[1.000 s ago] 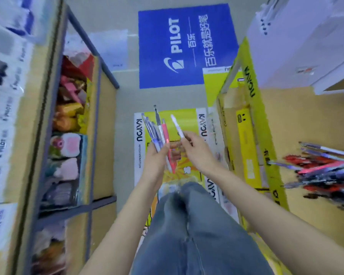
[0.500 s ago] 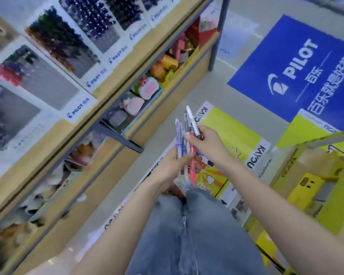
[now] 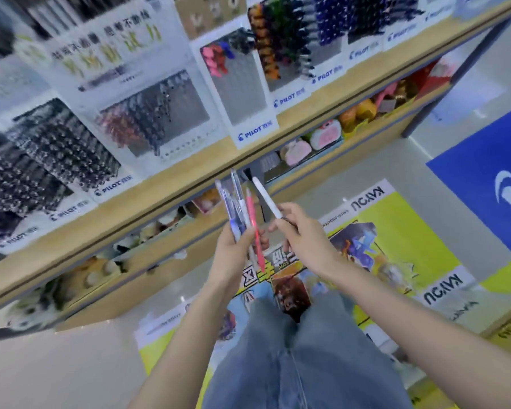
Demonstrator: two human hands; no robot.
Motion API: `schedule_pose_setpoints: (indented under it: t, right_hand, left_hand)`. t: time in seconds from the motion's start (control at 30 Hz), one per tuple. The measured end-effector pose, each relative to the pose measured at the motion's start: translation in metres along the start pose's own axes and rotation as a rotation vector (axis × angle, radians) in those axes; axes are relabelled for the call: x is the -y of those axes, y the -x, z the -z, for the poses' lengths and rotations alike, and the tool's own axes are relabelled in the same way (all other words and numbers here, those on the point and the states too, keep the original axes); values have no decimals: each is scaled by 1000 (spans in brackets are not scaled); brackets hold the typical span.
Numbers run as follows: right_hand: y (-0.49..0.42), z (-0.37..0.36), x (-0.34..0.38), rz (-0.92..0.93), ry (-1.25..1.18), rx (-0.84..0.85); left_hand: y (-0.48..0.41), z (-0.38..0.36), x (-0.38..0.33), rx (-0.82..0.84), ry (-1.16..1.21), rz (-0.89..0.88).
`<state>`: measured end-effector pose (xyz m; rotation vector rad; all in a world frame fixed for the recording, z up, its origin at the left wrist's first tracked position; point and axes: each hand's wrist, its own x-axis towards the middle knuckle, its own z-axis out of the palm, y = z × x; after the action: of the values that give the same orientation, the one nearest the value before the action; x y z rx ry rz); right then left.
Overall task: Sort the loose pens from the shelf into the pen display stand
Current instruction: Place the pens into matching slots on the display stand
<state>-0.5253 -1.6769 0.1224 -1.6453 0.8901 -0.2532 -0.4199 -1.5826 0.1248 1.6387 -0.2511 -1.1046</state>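
My left hand [image 3: 236,246] grips a bunch of pens [image 3: 238,208], several bluish ones and a pink one, standing upright in front of me. My right hand [image 3: 303,234] pinches a single white pen [image 3: 266,200] just to the right of the bunch, tilted up and left. Above the hands, several white Pilot pen display stands [image 3: 242,84] sit in a row on a wooden shelf [image 3: 189,169]. The stands hold rows of dark, red, pink and blue pens; the middle one has many free slots.
A lower shelf [image 3: 322,143] under the stands holds plush toys and pouches. A yellow printed floor mat [image 3: 396,231] and a blue Pilot floor sign [image 3: 490,187] lie on the grey floor. My jeans-clad legs [image 3: 292,349] fill the bottom centre.
My view has swung left and up from the floor and the yellow rack to the shelf with the display stands. My right hand has drawn the white pen slightly apart from the bunch.
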Motion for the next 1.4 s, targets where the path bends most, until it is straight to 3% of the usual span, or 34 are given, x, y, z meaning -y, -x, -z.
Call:
schedule_pose_setpoints:
  t: [0.17,0.4,0.6,0.77,1.03,1.17,1.4]
  right_hand:
    - [-9,-29,1,-33,143,-35]
    - [-25,-43,15,-7,-45,-80]
    - [-57,-35,34,60,-188,-63]
    - [-89,-28,45,211,-118,-10]
    - [-116,-15,48,356,-11,161]
    - [-126,-8,52,495,61,60]
    - [-124,-26,63,541,-62,-17]
  left_hand:
    - [-8,41,-11,-88,63,-9]
    - [-7,52,-17,-106,142,-5]
    - [-19,41,-30,-270,223,32]
    - [-49,31,-54,-353,402,5]
    - [-78,8,-78,-379,622,-34]
    - [-89,6,-81,-364,668,-4]
    - [-92,26,-81,-273,627,83]
